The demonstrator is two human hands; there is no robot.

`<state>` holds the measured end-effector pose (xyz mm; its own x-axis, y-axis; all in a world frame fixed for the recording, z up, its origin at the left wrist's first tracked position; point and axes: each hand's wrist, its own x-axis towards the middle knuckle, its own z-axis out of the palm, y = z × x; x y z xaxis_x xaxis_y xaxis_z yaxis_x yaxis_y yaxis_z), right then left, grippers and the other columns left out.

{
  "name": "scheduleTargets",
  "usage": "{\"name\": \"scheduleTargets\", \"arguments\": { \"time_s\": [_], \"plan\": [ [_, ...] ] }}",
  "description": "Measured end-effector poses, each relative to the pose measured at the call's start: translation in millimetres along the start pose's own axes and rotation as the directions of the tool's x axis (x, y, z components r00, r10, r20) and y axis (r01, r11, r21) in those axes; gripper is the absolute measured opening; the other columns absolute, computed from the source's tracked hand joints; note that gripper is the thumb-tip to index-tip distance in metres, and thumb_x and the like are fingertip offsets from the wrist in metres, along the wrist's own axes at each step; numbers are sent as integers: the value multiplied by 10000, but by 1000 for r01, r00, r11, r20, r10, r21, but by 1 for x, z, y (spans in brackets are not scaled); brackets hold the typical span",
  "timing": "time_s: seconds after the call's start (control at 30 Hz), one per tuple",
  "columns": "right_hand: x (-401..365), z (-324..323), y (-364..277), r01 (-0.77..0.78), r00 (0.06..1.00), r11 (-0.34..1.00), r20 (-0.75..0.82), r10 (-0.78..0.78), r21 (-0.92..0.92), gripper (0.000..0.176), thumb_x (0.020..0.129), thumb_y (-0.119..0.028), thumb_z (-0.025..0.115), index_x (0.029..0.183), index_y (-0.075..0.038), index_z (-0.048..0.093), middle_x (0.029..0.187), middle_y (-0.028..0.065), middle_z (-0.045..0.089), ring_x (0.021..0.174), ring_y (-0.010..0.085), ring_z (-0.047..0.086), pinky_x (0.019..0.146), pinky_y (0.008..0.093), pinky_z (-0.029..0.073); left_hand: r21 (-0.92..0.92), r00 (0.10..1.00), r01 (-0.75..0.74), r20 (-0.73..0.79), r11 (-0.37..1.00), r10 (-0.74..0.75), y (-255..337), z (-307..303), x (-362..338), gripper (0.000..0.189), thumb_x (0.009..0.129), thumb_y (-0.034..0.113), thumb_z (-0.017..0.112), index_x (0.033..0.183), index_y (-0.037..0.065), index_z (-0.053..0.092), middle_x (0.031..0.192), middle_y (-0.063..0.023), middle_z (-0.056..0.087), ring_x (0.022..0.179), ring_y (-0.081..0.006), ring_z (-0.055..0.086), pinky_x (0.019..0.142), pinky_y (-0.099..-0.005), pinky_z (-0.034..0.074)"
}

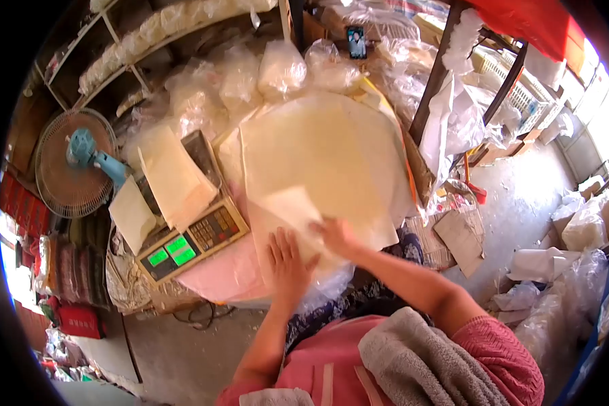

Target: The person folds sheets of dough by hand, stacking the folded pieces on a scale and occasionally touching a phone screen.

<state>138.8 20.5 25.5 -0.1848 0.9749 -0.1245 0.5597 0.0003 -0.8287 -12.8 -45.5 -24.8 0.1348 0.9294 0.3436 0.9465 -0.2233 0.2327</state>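
A large stack of pale cream sheets (325,149) covers the table in front of me. My left hand (287,262) lies with fingers spread on the near left part of the stack. The fingers of my right hand (335,237) are closed at the edge of a smaller white sheet (289,205), which is partly lifted. Part of that sheet is hidden under my hands. Left of the stack stands a digital scale (213,233) with lit green displays, and a pile of cream sheets (172,179) rests on it.
A blue desk fan (82,145) stands at the left. Several filled plastic bags (282,68) line the table's back, near a phone (356,42). A dark post (440,74) rises at the right. Bags and cardboard (460,240) lie on the floor to the right.
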Motion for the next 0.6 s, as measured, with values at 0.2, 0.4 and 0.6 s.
{"name": "scheduleTargets", "arguments": {
  "time_s": [0.2,0.4,0.6],
  "plan": [
    [58,-46,15,-2,998,958,-55,19,288,250,838,-220,622,943,5,654,734,106,678,666,191,660,642,338,522,7,999,34,19,999,-35,5,-3,3,790,868,479,519,1422,-10,237,1477,-250,202,1365,-431,185,1088,-565,149],
    [97,-113,4,103,958,988,-278,-69,112,258,834,-230,628,936,7,642,737,110,666,609,198,648,613,349,532,16,997,46,57,999,-46,6,-1,4,797,877,490,494,1422,-27,226,1487,-243,180,1379,-425,143,1100,-560,111],
    [62,-122,-27,47,998,998,-41,-46,32,387,796,-332,691,981,2,632,804,90,644,780,185,645,736,359,516,-13,996,58,74,998,-57,4,2,1,790,865,478,527,1419,-9,245,1484,-232,198,1378,-419,149,1103,-557,101]
  ]
}}
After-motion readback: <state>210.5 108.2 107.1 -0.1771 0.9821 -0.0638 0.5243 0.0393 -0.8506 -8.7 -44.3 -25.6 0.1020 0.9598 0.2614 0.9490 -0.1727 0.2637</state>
